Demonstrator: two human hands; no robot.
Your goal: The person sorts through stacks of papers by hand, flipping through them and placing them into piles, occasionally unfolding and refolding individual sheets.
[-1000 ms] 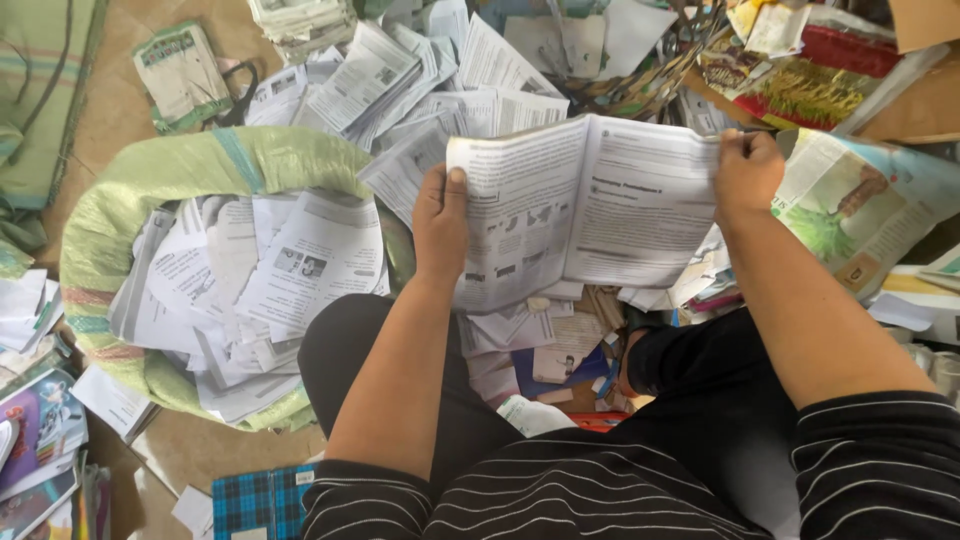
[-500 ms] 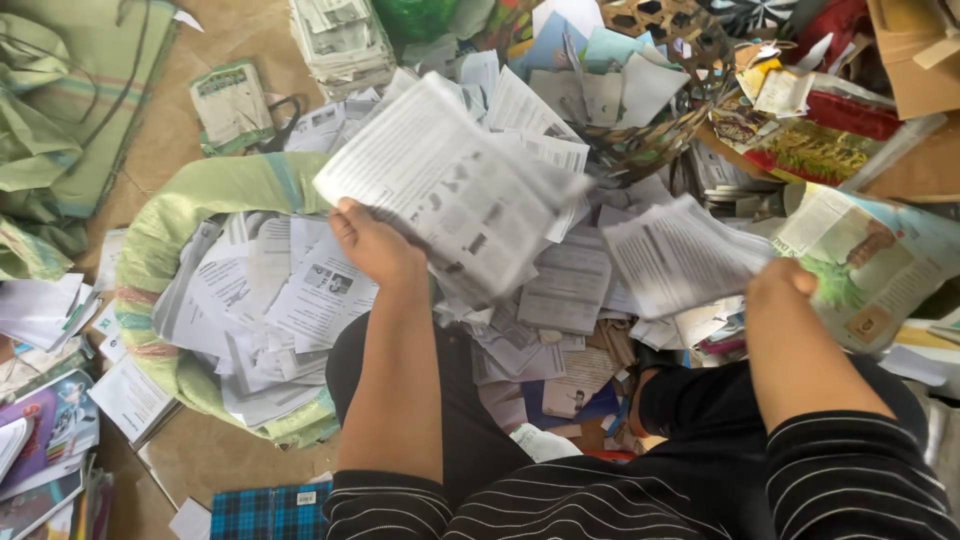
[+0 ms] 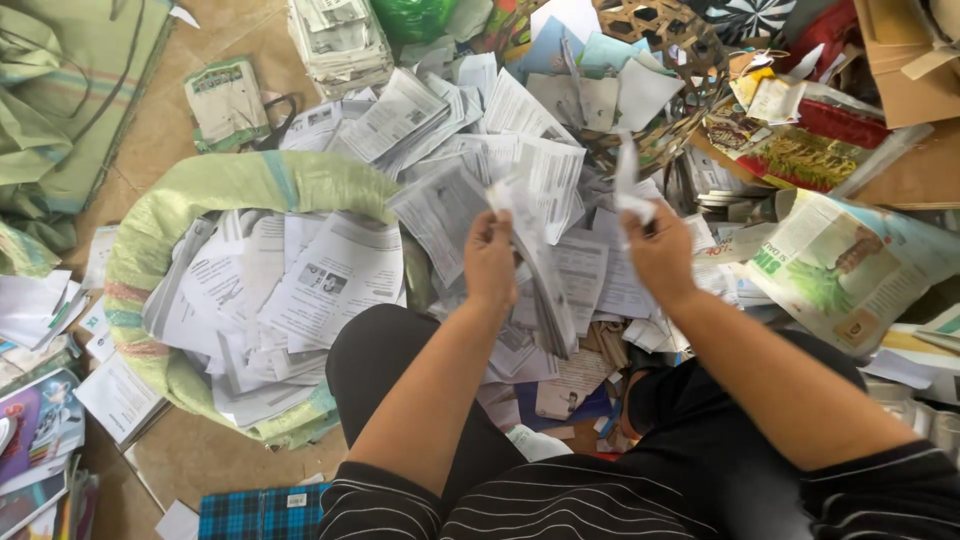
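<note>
My left hand (image 3: 490,262) grips a bundle of printed white pages (image 3: 545,285) that hangs down edge-on in front of me. My right hand (image 3: 660,250) pinches a narrow strip of white paper (image 3: 626,175) that stands upright above it. The two hands are raised close together over a heap of loose printed sheets (image 3: 520,150). To the left, a green woven sack (image 3: 230,185) lies open on the floor, filled with several torn pages (image 3: 300,290).
Colour newsprint (image 3: 840,270) lies at the right, next to cardboard (image 3: 900,80) and glossy packaging. A bundled paper stack (image 3: 335,40) sits at the top. Green cloth (image 3: 60,110) covers the left. Magazines (image 3: 40,430) and a blue plaid item (image 3: 260,512) lie lower left.
The open booklet held in both hands has been pulled apart. My left hand swung its pages up and brought them back to the middle; my right hand rose with a paper strip.
</note>
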